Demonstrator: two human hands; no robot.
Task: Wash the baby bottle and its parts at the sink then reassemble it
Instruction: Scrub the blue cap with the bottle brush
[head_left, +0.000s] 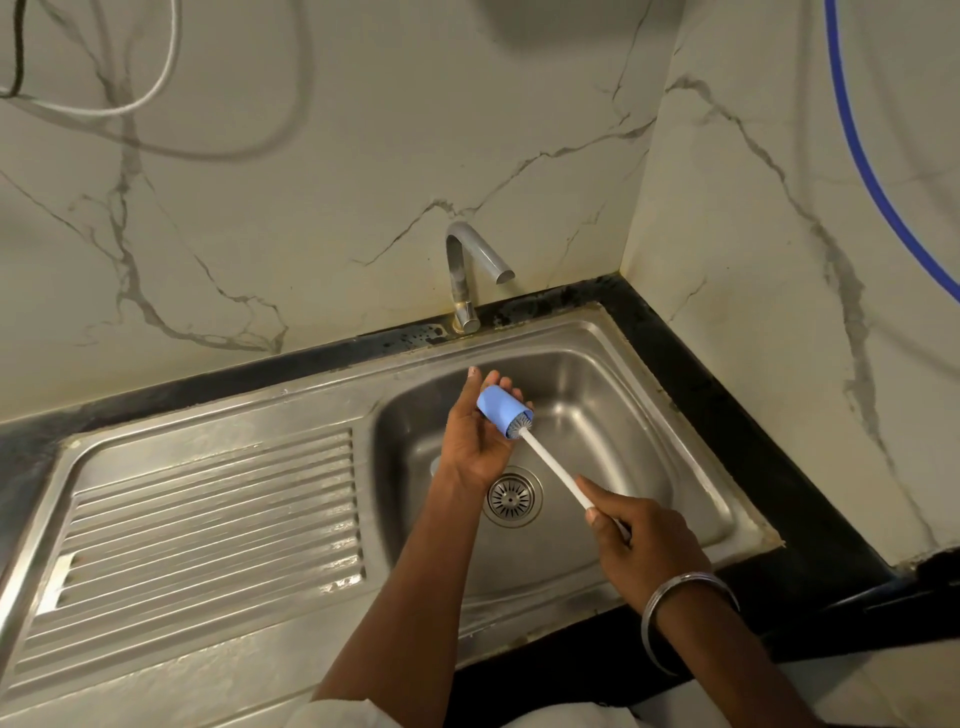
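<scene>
My left hand (475, 441) holds a small blue cap-shaped bottle part (500, 413) over the sink basin, its open end turned to the right. My right hand (641, 530) grips the white handle of a bottle brush (553, 467). The brush's grey bristle head sits inside the mouth of the blue part. The rest of the bottle is not in view.
The steel sink basin (649, 426) has a round drain (511, 497) under my hands. A ribbed draining board (208, 514) lies to the left. The tap (470, 265) stands at the back with no water running. A black counter edge (753, 415) borders the sink on the right.
</scene>
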